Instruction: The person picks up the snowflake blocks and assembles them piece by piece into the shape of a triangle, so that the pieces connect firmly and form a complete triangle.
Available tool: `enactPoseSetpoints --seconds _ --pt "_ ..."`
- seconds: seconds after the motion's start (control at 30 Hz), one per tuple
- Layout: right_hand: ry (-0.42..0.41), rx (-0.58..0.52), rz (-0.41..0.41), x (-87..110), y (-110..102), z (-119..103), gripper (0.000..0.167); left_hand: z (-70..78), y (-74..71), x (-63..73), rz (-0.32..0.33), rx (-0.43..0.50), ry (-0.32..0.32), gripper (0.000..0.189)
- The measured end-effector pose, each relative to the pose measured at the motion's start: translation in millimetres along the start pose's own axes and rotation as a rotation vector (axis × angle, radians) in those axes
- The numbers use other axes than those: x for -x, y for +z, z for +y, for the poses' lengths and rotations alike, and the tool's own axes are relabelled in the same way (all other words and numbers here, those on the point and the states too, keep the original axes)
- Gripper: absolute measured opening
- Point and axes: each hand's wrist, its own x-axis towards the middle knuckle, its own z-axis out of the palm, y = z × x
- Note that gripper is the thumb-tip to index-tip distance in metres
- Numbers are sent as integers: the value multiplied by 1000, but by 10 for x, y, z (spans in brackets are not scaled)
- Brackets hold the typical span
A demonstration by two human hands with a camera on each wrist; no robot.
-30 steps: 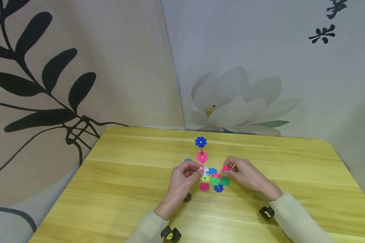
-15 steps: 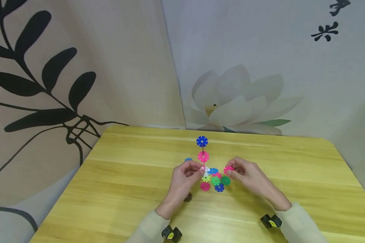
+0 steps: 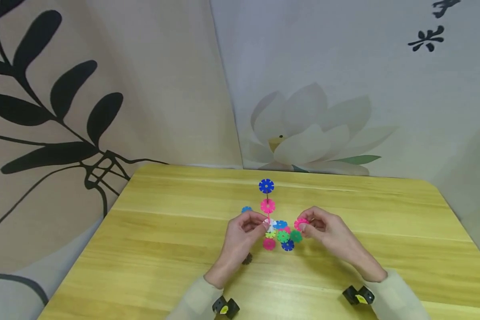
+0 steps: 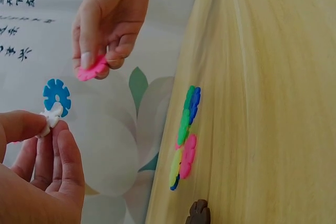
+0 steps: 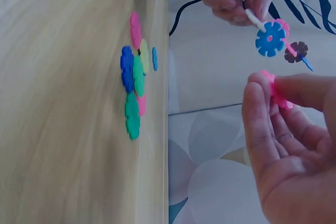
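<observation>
My left hand pinches a white notched plastic disc between thumb and fingers. Slotted onto that white disc is a light blue disc. From it a chain also rises with a pink disc, a brown disc seen edge-on in the head view, and a dark blue disc at the far end. To the right, apart from this chain, my right hand pinches a loose pink disc between thumb and index finger, its face partly covered by the thumb.
Several loose discs lie on the wooden table below the hands, among them a green disc, a dark blue disc and a pink disc. A brown disc lies near the left wrist. Behind the table stands a printed wall.
The right hand has shifted slightly right, away from the chain, and its pink disc has turned from nearly edge-on to face-on. The left hand holds the chain almost still.
</observation>
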Motion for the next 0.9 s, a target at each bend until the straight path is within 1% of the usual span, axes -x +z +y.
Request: enactPoseSetpoints --seconds 0.17,0.3,0.43,0.67,0.77,0.9 --pt "3 -45 10 30 18 -46 20 16 30 7 -18 2 13 17" --pt "5 -63 0 42 41 -75 21 7 49 16 -23 -7 3 15" --pt "-8 -53 -7 51 51 -90 19 4 67 21 -24 -3 -1 16" --pt "-14 -28 -15 64 49 -107 17 20 89 27 -30 32 -30 17" --pt "-21 -17 -15 68 51 -110 16 28 100 32 -32 42 -34 18" --pt "-43 -8 0 79 56 -117 15 33 117 33 -34 62 -35 18"
